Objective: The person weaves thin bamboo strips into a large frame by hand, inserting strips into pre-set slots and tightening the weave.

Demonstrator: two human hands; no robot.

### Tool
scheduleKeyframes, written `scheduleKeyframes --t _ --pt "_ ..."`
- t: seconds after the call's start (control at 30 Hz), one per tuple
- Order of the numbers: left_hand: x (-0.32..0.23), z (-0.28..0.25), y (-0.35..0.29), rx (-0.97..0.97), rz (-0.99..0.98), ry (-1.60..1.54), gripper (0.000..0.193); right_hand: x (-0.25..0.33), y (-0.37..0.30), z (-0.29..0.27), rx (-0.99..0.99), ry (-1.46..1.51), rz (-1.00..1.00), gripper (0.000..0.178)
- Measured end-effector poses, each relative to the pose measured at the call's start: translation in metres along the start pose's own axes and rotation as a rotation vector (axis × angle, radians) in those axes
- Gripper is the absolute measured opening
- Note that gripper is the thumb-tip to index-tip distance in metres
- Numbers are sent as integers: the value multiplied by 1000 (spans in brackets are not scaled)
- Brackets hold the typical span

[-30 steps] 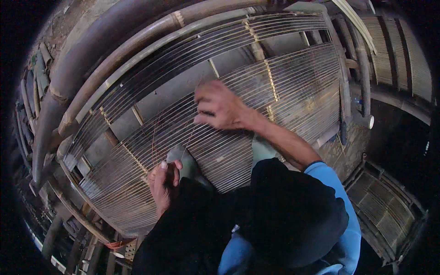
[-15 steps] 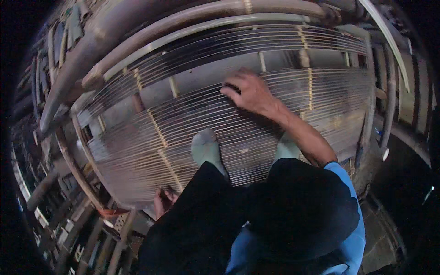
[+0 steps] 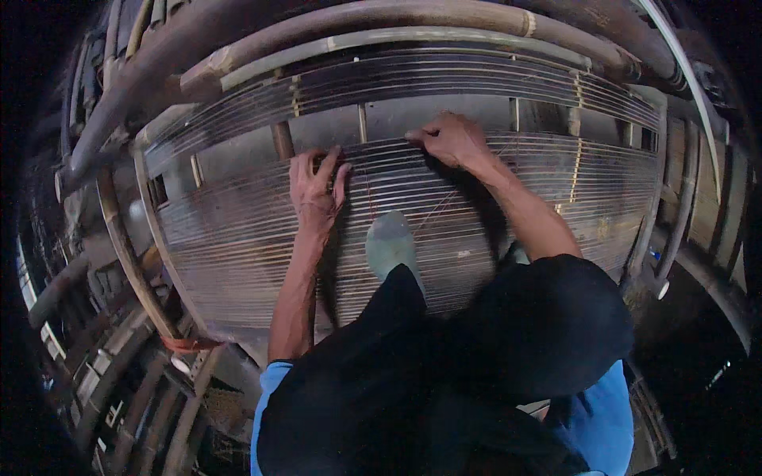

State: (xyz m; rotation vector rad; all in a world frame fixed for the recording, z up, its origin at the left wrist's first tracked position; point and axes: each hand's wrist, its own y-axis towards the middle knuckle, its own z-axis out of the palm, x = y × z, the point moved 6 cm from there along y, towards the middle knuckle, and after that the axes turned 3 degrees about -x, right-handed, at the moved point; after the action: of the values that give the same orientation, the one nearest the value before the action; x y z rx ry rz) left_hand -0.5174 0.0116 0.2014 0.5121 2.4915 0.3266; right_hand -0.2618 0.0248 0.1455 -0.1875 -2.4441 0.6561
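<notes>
A broad blind of thin parallel slats (image 3: 238, 262) spreads beneath me in a wooden frame, with a wide gap between its far band and near part. At the near part's far edge, left of centre, my left hand (image 3: 316, 186) rests with bent fingers apart, seemingly holding nothing. Across from it, my right hand (image 3: 456, 140) pinches thumb and forefinger together at the same edge; what is between them is too small to make out. Fine reddish threads (image 3: 438, 208) cross the slats between and below the hands.
A pale-socked foot (image 3: 390, 242) rests on the slats; the other is mostly hidden behind my dark-clothed knee. Thick bamboo poles (image 3: 381, 17) run across the far side. More poles (image 3: 135, 270) stand at the left, and a pale strip (image 3: 686, 71) hangs at upper right.
My left hand has come up from the lower left to the slats' far edge. My right hand has shifted slightly right and farther away, its fingers now pinched. The view has shifted too.
</notes>
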Motion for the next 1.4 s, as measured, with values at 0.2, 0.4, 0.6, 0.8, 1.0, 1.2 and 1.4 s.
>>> scheduleKeyframes --t 0.2,0.4,0.6,0.8,1.0,1.2,1.4 --pt "-1 23 9 117 228 1 22 -12 -14 -1 -105 -1 -18 44" --pt "-20 35 12 262 251 227 15 -7 -9 3 -201 -97 -141 49" --pt "16 -48 7 633 -173 -37 22 7 3 7 -94 -38 -192 47" --pt "62 -196 0 499 -801 -343 27 -16 8 -4 20 -29 -159 48" --pt "159 -420 -51 -589 -705 -884 36 4 23 10 95 88 -180 45" --pt "215 -401 -29 -536 -817 -1002 33 18 40 28 124 159 -176 45" --pt "98 -81 70 277 -414 -159 36 13 56 41 54 146 -210 45"
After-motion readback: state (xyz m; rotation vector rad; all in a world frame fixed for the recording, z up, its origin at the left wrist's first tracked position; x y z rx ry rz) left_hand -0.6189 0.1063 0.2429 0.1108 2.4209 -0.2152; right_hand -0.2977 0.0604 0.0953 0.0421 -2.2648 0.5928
